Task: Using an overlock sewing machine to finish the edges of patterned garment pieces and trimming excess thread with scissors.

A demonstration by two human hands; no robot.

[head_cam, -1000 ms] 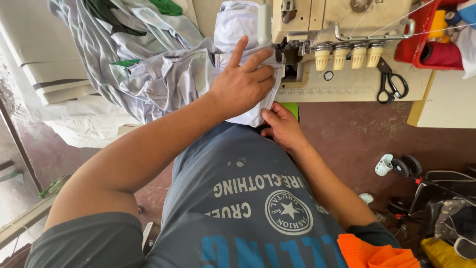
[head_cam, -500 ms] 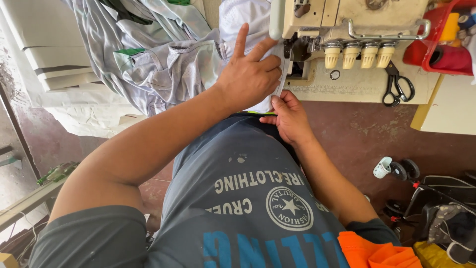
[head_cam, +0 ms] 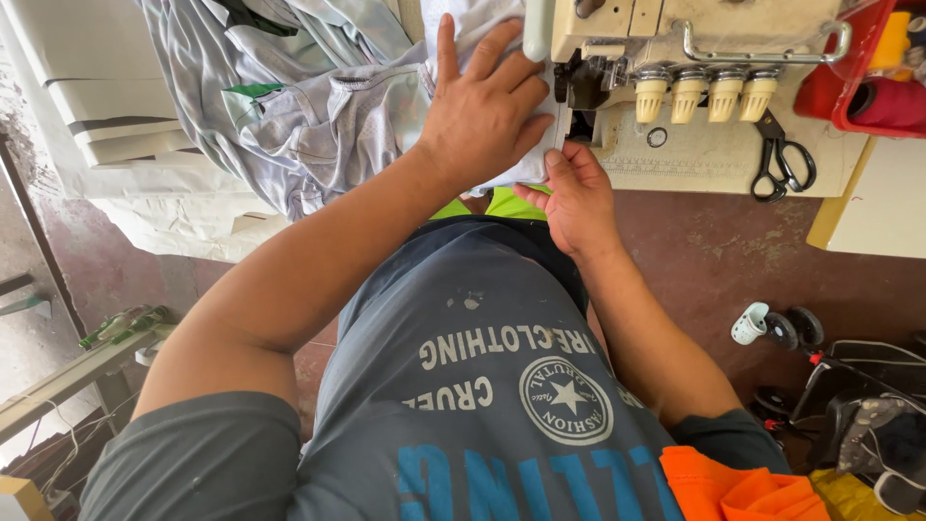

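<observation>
The left hand [head_cam: 482, 106] had slid rightward, pressing the cloth [head_cam: 338, 125] flat toward the machine [head_cam: 675, 58]; the right hand [head_cam: 577, 198] pinched its edge at the desk's front.

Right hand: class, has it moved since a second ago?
Yes. The right hand, pinching the white fabric, has edged forward, closer to the sewing machine.

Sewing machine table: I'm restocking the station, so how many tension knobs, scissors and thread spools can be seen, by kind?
Cream tension knobs: 4
Black scissors: 1
Thread spools in the red tray: 2, one red, one yellow
Total: 7
</observation>
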